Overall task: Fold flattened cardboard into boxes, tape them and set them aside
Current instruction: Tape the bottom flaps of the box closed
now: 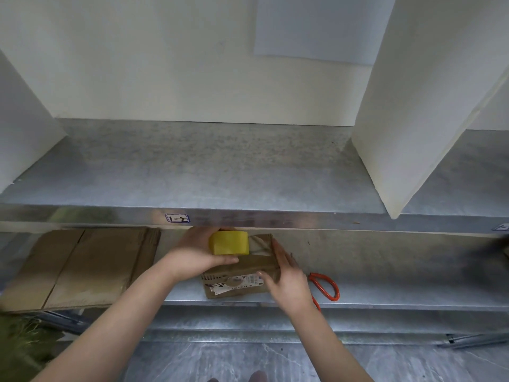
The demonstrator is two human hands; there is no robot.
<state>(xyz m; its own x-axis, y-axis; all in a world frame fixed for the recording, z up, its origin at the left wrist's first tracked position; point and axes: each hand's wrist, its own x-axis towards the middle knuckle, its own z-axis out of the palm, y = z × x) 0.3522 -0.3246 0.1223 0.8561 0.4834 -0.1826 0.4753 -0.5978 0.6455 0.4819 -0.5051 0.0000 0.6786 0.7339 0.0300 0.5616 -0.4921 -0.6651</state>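
Note:
A small brown cardboard box (242,274) with white labels on its front stands on the lower metal shelf (385,288). My left hand (192,255) grips a yellow tape roll (230,243) on top of the box, and a clear strip of tape runs from the roll across the box's top. My right hand (286,279) lies against the box's right side with straight fingers and its thumb on the front face. A stack of flattened cardboard (80,267) lies on the same shelf to the left.
Orange-handled scissors (325,288) lie on the shelf just right of my right hand. An upper metal shelf (209,172) juts out above the box, with white partition boards (413,111) standing on it. A marbled floor (248,359) is below.

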